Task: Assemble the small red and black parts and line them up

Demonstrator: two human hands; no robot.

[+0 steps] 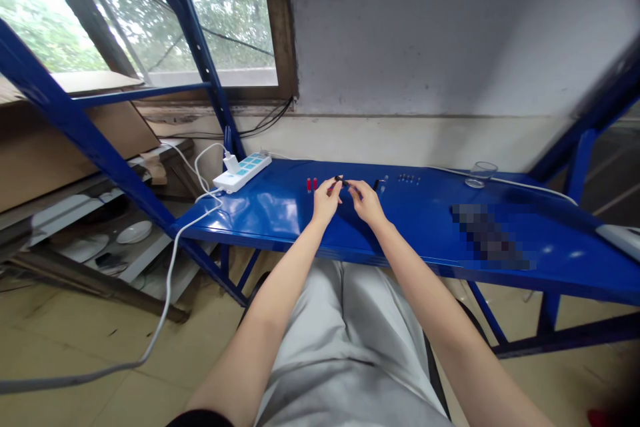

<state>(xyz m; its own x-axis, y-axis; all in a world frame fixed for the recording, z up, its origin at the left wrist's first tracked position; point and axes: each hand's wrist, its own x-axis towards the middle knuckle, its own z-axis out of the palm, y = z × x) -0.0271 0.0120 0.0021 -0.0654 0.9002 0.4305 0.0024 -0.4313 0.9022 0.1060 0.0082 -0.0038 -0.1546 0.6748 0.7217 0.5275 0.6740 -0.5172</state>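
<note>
Above the blue tabletop (280, 213), my left hand (324, 201) pinches a small black cylindrical piece (343, 181) between thumb and fingers. The fingertips of my right hand (367, 201) close on the right end of the same piece, so both hands meet at it. What kind of thing it is does not show at this size. Just left of my left hand stand two small red cylinders (312, 184). Beyond my right hand lie a small black part (376, 184) and small clear parts (383, 187). Several tiny pieces (409, 179) sit in a row farther right.
A white power strip (243, 173) with a plug and cable lies at the table's left end. A clear glass (481, 175) stands at the back right, near a pixelated dark object (493, 237). Blue metal posts (195, 27) rise at the left; a wall is behind.
</note>
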